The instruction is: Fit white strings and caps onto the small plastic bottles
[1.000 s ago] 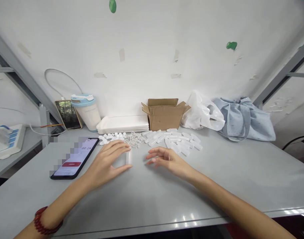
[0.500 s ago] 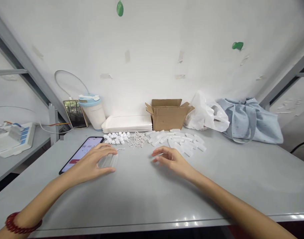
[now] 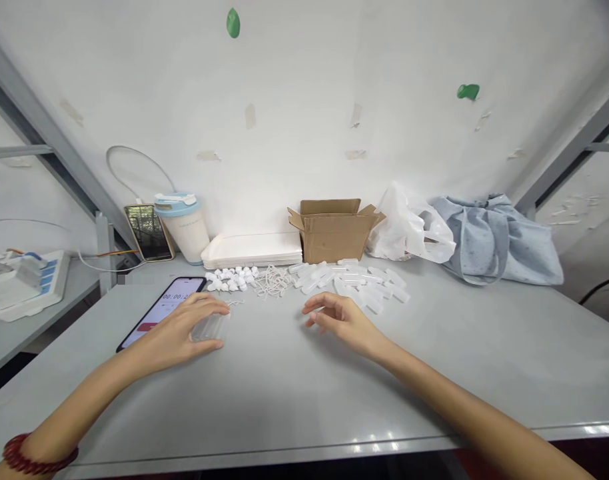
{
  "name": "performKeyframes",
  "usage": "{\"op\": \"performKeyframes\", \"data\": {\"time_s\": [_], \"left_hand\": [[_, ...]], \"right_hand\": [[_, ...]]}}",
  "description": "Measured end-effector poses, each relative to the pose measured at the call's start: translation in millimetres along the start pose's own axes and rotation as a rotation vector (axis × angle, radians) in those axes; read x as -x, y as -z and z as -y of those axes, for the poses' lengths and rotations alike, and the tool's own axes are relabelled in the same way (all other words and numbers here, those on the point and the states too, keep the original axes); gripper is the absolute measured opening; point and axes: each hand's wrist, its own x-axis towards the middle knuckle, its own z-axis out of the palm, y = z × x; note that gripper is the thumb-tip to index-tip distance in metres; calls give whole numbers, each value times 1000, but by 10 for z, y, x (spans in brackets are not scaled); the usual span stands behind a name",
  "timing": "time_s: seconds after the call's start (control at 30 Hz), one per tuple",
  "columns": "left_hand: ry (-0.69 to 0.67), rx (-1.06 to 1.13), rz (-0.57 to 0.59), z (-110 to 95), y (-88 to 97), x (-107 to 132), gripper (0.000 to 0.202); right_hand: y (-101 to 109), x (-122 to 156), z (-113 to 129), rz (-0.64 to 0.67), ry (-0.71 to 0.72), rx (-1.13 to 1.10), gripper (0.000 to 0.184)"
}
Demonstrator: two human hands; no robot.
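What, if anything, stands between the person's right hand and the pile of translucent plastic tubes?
Nothing visible does: the pile of tubes lies just beyond the right hand. The cardboard box stands behind the pile, the white cords to its left.

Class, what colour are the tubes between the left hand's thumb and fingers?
Clear: the tubes let the grey tabletop show through, best in the head view.

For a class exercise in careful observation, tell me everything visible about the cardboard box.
The cardboard box is plain brown and stands upright on the grey table near the wall, its top flaps open. It sits between a flat white stack and a white plastic bag; whether it touches either is unclear. Translucent tubes lie before it. Any contents are hidden.
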Motion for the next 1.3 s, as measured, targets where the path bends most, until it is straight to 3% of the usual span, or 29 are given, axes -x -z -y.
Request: {"op": "performKeyframes", "data": {"time_s": [0.5,0.7,0.9,1.03,1.17,1.3], "left_hand": [[-11,-59,34,28,2,40,41],[-39,-106,56,-184,-7,4,50],[-51,-78,-11,-380,-26,-485,28],[-30,-183,19,-388,-154,-770,27],[-33,-310,69,-420,-271,-823,29],[-27,-273,24,-429,-306,-747,28]], "right_hand": [[33,-8,-10,-32,18,21,15],[52,-36,-13,-71,46,92,15],[139,-94,-111,-212,231,472,17],[227,-160,-217,-246,458,945,25],[233,-242,-256,-184,520,1381,35],[160,-315,-254,-117,476,1499,40]]}}
